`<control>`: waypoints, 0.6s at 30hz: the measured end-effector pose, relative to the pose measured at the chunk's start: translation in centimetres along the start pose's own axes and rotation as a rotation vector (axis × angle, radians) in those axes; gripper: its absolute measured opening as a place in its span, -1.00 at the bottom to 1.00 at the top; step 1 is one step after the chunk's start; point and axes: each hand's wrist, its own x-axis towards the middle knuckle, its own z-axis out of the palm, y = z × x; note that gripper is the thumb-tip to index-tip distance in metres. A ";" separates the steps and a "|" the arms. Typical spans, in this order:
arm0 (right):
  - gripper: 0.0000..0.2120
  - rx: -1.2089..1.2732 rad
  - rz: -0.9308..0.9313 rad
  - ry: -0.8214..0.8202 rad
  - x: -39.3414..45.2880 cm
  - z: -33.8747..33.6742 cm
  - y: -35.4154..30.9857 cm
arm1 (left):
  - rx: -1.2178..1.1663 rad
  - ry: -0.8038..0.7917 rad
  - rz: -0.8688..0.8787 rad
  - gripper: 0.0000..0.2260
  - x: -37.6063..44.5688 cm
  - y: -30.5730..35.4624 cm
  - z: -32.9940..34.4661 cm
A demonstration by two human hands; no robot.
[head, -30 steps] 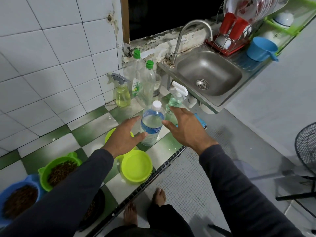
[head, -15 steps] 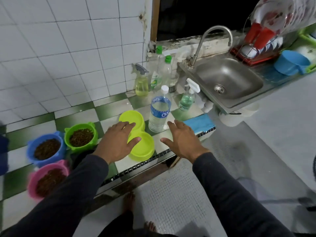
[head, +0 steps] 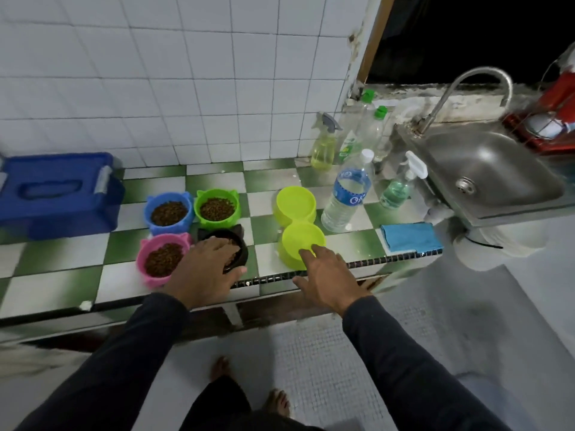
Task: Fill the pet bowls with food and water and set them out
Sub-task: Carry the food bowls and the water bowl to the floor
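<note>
Four cat-eared bowls of brown kibble stand together on the tiled counter: a blue bowl, a green bowl, a pink bowl and a black bowl. My left hand lies over the black bowl, fingers curled on its rim. Two lime-green bowls stand to the right, the far one and the near one. My right hand is spread open, its fingertips at the near lime bowl's front rim. A capped water bottle stands upright beside them.
A blue lidded box sits at the counter's left. Spray bottles and green-capped bottles stand by the wall. A blue cloth lies at the counter edge. The steel sink and tap are at the right.
My left hand moved from the near lime bowl left onto the black bowl. My right hand shifted left to the near lime bowl. The view swung left, bringing the blue box in.
</note>
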 end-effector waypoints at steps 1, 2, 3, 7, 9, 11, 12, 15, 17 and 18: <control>-0.41 -0.004 -0.019 -0.009 0.3 0.3 -0.9 | -0.008 0.006 -0.017 -0.45 -0.5 -0.7 -0.1; -0.41 -0.009 -0.035 -0.020 0.7 0.6 -1.8 | -0.020 0.013 -0.037 -0.47 -1.0 -1.5 0.0; -0.41 -0.011 -0.049 -0.032 1.1 0.8 -2.8 | -0.025 0.018 -0.061 -0.47 -1.5 -2.3 0.0; -0.41 0.002 -0.100 -0.074 2.9 1.6 -6.5 | -0.047 0.031 -0.147 -0.47 -2.8 -6.8 1.0; -0.41 0.009 -0.124 -0.091 3.9 2.0 -8.3 | -0.041 0.017 -0.141 -0.41 -3.1 -9.4 1.8; -0.39 0.022 -0.134 -0.107 5.0 2.3 -10.1 | -0.021 0.021 -0.133 -0.44 -3.4 -11.7 2.2; -0.39 0.032 -0.133 -0.111 5.5 2.5 -11.0 | -0.024 0.031 -0.151 -0.50 -3.7 -12.4 2.1; -0.41 0.085 -0.114 -0.129 7.0 2.9 -13.1 | -0.091 0.058 -0.244 -0.57 -4.4 -13.6 1.2; -0.40 0.113 -0.096 -0.145 7.8 3.4 -14.3 | -0.148 0.024 -0.340 -0.56 -4.3 -14.9 1.4; -0.40 0.125 -0.080 -0.150 8.2 3.6 -14.8 | -0.167 0.008 -0.377 -0.55 -4.2 -15.8 1.7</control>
